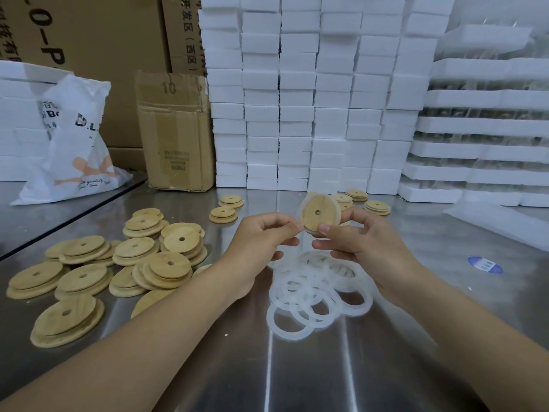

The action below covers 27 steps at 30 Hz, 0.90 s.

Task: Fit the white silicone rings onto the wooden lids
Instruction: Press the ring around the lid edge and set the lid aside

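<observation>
As the left hand pinches the ring and the right hand grips the lid, a slipped pinch could let the ring spring off.

Box marked "10"; bag perhaps "D.L".
</observation>
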Motion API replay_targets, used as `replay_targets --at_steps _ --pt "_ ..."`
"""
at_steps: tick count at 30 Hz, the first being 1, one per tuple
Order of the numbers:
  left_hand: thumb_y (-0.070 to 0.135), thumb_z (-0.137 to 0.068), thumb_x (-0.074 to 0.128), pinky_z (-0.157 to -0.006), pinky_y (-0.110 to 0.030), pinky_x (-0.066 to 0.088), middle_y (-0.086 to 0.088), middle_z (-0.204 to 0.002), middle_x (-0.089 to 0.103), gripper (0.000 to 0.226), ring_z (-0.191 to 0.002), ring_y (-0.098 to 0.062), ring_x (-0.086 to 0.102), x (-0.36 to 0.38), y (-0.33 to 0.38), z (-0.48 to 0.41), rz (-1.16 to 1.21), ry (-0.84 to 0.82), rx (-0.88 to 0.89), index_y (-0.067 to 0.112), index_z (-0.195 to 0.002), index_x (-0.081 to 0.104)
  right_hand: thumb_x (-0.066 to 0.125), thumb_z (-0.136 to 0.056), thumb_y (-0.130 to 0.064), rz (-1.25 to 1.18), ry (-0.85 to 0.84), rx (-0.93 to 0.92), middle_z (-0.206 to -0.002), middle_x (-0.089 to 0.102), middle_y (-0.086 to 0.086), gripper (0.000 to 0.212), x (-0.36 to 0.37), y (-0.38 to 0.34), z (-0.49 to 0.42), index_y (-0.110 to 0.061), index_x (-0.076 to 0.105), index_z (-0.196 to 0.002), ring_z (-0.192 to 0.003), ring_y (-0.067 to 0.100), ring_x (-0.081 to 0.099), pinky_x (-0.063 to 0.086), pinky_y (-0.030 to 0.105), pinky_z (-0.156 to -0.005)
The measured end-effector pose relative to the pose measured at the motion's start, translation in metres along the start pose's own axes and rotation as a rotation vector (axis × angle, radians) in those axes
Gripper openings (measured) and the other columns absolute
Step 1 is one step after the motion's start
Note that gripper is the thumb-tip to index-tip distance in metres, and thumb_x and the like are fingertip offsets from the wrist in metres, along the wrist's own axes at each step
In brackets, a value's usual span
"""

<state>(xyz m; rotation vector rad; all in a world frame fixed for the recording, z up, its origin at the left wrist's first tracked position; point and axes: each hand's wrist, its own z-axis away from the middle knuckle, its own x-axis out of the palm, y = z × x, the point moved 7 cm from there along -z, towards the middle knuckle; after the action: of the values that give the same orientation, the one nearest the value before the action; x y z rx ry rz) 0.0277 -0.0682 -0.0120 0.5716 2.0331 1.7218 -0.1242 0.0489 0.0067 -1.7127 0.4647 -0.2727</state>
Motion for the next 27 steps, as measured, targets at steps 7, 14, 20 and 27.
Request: replay_targets --at_steps 7,14,20,27 --pt "0.031 -0.094 0.082 -0.075 -0.029 0.054 0.007 -0.097 0.082 0.007 -0.084 -0.004 0.076 -0.008 0.004 0.0 0.036 0.089 0.052 0.024 -0.094 0.084 0.08 -0.092 -0.015 0.047 -0.016 -0.021 -0.095 0.083 0.008 0.018 0.002 0.002 0.0 -0.009 0.064 -0.098 -0.089 0.022 0.082 0.056 0.032 -0.079" --pt "0.025 -0.096 0.08 -0.058 -0.02 0.057 0.011 -0.083 0.079 0.008 -0.079 -0.009 0.076 -0.012 0.013 -0.003 -0.212 0.126 0.187 0.024 -0.089 0.083 0.08 -0.092 -0.014 0.098 -0.014 -0.023 -0.09 0.083 0.011 0.017 0.004 0.005 -0.001 -0.009 0.065 -0.097 -0.085 0.023 0.082 0.053 0.036 -0.076" --pt "0.029 -0.096 0.08 -0.067 -0.025 0.057 0.019 -0.082 0.078 0.011 -0.076 -0.008 0.075 -0.011 0.016 -0.003 -0.315 0.129 0.24 0.03 -0.085 0.081 0.081 -0.092 -0.014 0.11 0.031 -0.032 -0.087 0.082 0.011 0.019 0.002 0.008 -0.002 -0.005 0.066 -0.1 -0.085 0.021 0.082 0.054 0.039 -0.083" --pt "0.036 -0.086 0.09 -0.068 -0.026 0.056 0.014 -0.081 0.079 0.011 -0.075 0.0 0.073 -0.011 0.013 -0.003 -0.303 0.14 0.213 0.027 -0.085 0.084 0.082 -0.09 -0.014 0.12 0.054 -0.065 -0.079 0.081 0.01 0.021 0.004 0.01 0.0 -0.004 0.063 -0.094 -0.083 0.02 0.082 0.051 0.021 -0.067"
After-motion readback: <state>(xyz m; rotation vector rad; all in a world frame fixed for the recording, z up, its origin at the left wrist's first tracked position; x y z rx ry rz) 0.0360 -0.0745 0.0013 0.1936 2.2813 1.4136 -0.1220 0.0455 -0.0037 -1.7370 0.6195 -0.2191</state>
